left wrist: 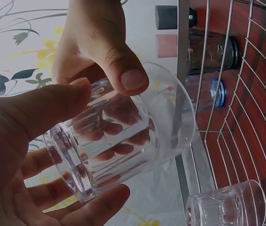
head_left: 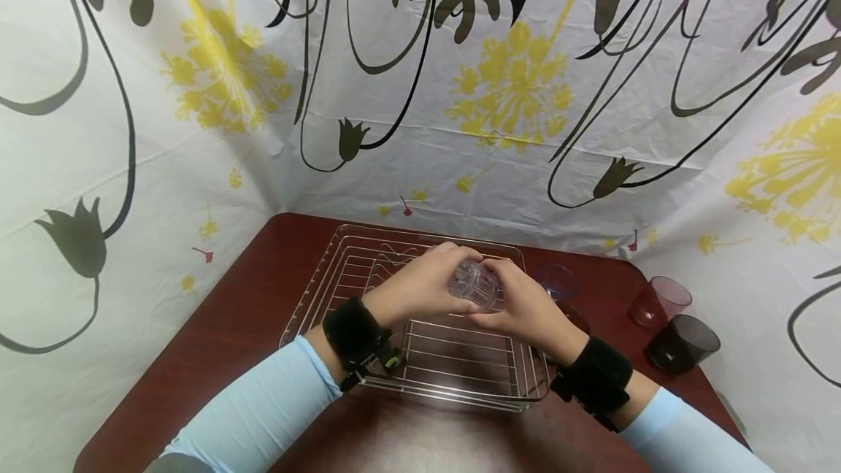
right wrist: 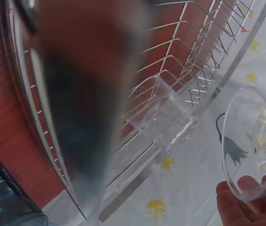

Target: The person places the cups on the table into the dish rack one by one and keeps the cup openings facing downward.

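Above a wire dish rack (head_left: 427, 235), both hands hold one clear ribbed tumbler (head_left: 474, 285). My left hand (head_left: 423, 285) grips it from the left, thumb on the near side and fingers round the base, as the left wrist view shows. From the other side my right hand (head_left: 525, 306) holds it too, its thumb pressing the wall below the rim. In the left wrist view the tumbler (left wrist: 118, 136) lies tilted, its open rim facing right. A second clear tumbler (left wrist: 227, 207) stands in the rack; the right wrist view also shows this tumbler (right wrist: 163, 115).
Right of the rack on the dark red table (head_left: 243, 312) stand a pink tumbler (head_left: 659, 303) and a dark grey tumbler (head_left: 682, 345). Closer to the rack are a blue-tinted clear glass (head_left: 558, 279) and a dark brown glass (head_left: 574, 317), partly behind my right hand. A patterned curtain surrounds the table.
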Demonstrator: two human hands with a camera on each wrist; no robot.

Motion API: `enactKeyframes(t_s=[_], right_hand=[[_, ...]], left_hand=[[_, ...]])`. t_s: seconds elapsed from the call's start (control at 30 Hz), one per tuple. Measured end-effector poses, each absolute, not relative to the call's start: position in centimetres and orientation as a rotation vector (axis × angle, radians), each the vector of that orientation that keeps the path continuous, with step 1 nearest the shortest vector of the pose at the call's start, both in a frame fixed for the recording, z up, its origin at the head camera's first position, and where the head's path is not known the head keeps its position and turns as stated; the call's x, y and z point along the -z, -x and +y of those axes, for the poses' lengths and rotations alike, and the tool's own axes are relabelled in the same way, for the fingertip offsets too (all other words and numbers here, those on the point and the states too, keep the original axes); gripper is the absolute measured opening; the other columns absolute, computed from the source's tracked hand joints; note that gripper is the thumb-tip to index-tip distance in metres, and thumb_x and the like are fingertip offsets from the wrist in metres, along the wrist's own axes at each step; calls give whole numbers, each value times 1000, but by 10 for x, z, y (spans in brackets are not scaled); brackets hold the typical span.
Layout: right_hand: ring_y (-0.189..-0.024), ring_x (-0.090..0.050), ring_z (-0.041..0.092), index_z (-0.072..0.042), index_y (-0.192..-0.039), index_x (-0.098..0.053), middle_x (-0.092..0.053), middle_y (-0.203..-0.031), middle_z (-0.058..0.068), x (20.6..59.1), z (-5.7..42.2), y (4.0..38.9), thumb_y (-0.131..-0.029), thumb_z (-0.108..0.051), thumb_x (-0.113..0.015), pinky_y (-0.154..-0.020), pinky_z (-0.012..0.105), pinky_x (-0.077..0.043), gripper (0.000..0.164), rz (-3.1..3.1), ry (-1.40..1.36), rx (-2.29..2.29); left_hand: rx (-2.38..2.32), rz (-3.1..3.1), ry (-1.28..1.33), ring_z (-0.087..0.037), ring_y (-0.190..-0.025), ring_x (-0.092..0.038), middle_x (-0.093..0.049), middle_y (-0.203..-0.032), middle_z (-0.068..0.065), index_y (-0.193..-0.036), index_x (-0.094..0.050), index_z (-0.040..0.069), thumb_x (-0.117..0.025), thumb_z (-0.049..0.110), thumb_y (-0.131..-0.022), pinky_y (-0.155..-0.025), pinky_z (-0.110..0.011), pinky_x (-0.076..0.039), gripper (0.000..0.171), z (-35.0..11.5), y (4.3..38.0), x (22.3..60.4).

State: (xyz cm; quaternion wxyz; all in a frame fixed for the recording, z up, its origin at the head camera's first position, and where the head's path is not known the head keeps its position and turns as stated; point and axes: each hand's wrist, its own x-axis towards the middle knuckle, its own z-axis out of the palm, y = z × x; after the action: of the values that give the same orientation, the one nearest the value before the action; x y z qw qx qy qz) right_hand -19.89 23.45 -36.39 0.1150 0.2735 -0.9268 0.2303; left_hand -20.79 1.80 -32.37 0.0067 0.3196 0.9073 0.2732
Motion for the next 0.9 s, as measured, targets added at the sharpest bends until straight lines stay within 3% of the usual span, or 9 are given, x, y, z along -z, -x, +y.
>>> enactKeyframes(t_s=[0.27, 0.5, 0.63, 0.77, 0.9], right_hand=[[-116, -62, 27, -2, -143, -48, -58, -136, 14, 368, 234, 198, -76, -43, -86, -89, 45, -54, 87, -2768, -746, -660], [-89, -65, 13, -11, -138, -53, -67, -113, 2, 369, 236, 196, -73, -48, -87, -70, 31, -52, 82, -2783, -733, -689], [-84, -63, 9, -14, -141, -50, -68, -105, -3, 372, 238, 195, -73, -52, -85, -67, 28, -50, 85, -2802, -745, -684], [-94, -65, 8, -20, -145, -45, -66, -113, -7, 371, 243, 197, -72, -55, -86, -77, 32, -53, 91, -2837, -806, -636], [-123, -59, 22, -18, -150, -42, -58, -138, 2, 366, 251, 201, -68, -53, -89, -98, 45, -50, 101, -2849, -824, -543]], left_hand=[[-769, 2879, -1035, -15, -116, -58, -56, -134, 1, -142, -53, 24, -85, 40, -80, -93, -33, -51, 72, 23, 208, 322], [-695, 2899, -1043, -14, -115, -60, -58, -134, 3, -139, -56, 25, -85, 44, -78, -92, -32, -52, 70, 29, 207, 319], [-628, 2923, -1054, -13, -112, -61, -60, -131, 5, -136, -58, 26, -84, 49, -77, -89, -33, -53, 69, 33, 207, 319], [-571, 2914, -1040, -13, -110, -61, -61, -130, 6, -136, -59, 28, -83, 53, -77, -86, -34, -53, 68, 35, 210, 320], [-553, 2889, -1024, -13, -112, -60, -62, -130, 5, -135, -59, 27, -84, 52, -76, -90, -36, -53, 69, 39, 217, 322]])
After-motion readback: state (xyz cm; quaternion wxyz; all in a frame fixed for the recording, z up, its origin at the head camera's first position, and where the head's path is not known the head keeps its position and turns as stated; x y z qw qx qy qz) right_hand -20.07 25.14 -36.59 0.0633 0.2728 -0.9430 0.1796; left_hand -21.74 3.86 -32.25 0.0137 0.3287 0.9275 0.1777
